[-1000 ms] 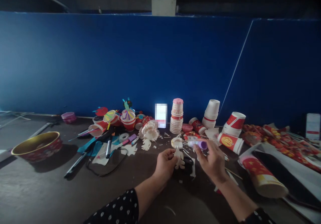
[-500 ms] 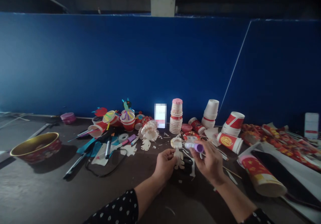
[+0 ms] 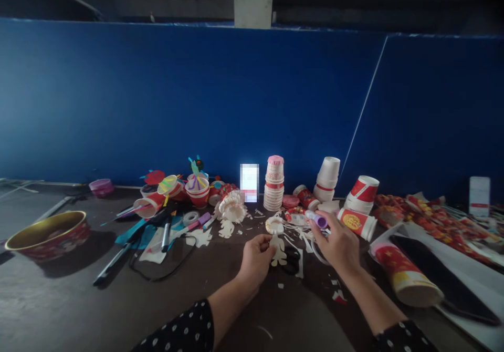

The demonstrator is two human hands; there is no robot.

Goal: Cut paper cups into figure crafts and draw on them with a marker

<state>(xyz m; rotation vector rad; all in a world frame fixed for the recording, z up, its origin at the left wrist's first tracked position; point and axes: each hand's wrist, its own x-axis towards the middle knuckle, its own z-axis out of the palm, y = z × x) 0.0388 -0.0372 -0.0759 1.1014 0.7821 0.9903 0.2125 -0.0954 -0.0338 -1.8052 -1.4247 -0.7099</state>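
Observation:
My left hand (image 3: 255, 260) pinches a white paper cutout (image 3: 279, 253) with a rounded, figure-like outline between thumb and fingers, just above the dark table. Closed around a purple-and-white glue stick (image 3: 319, 221), my right hand (image 3: 339, 244) is to the right of the cutout and apart from it. Beyond the cutout lies a small white ring-like paper piece (image 3: 274, 224). Dark scissors (image 3: 292, 260) rest beside the cutout, partly hidden behind it. Another white cutout (image 3: 226, 229) lies to the left, in front of a frilled paper cup (image 3: 233, 208).
Upside-down paper cups (image 3: 273, 189) stand stacked by the blue wall (image 3: 197, 94). At the left is a gold-rimmed bowl (image 3: 47, 236), with markers (image 3: 166, 237) and a tape roll (image 3: 191, 218) nearer. On the right lie a red cup (image 3: 407, 276), a black tablet-like slab (image 3: 444, 278) and red scraps (image 3: 425, 220).
My right hand has moved the glue stick slightly right, away from the cutout, after bringing it a little closer. My left hand keeps its pinch. The whole view has shifted slightly.

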